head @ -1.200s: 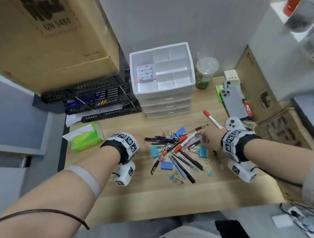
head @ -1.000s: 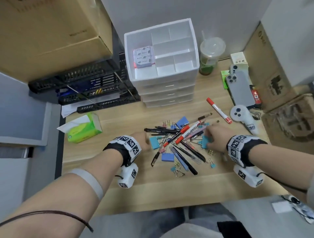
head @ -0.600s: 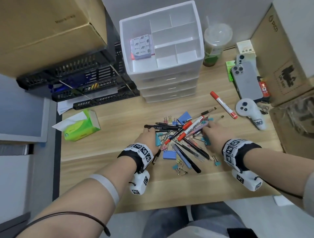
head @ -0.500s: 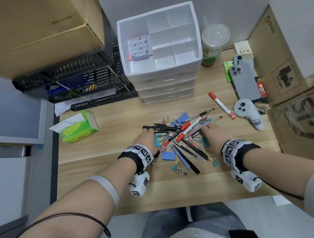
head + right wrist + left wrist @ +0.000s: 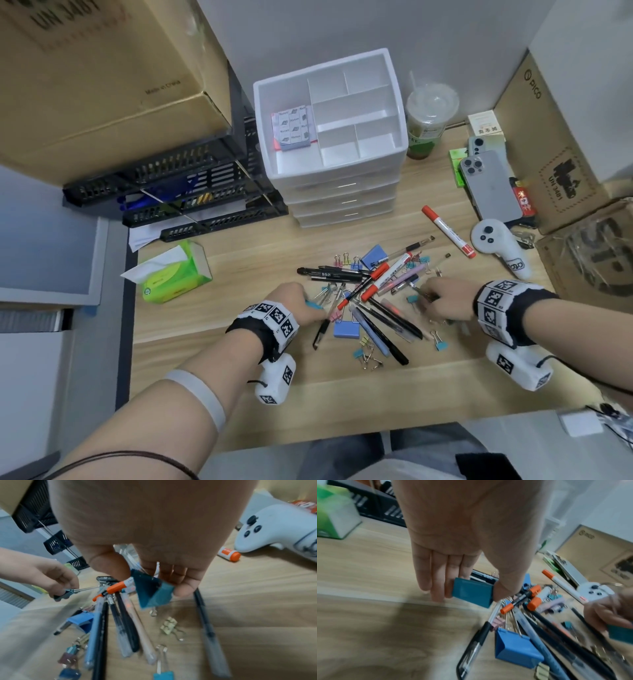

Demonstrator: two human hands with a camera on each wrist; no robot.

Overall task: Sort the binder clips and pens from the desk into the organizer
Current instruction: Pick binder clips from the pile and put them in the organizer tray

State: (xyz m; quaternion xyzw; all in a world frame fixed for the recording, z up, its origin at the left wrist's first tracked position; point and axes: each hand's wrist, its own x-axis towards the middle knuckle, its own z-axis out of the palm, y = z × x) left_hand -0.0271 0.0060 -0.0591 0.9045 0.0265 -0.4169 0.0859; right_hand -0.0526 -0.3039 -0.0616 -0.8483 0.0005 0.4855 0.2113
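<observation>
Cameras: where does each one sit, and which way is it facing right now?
Head: above the desk, looking down at the organizer, both forearms and hands.
Left wrist: along the left hand, which pinches a teal binder clip.
Right wrist: along the right hand, which pinches another teal clip.
Both wrist views share the orange-capped markers.

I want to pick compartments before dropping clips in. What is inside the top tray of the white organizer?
Top tray of the white organizer: a pack of sticky notes lies in the long left compartment. The other compartments show only bare white floor. The drawers below are shut, so their contents are hidden.
</observation>
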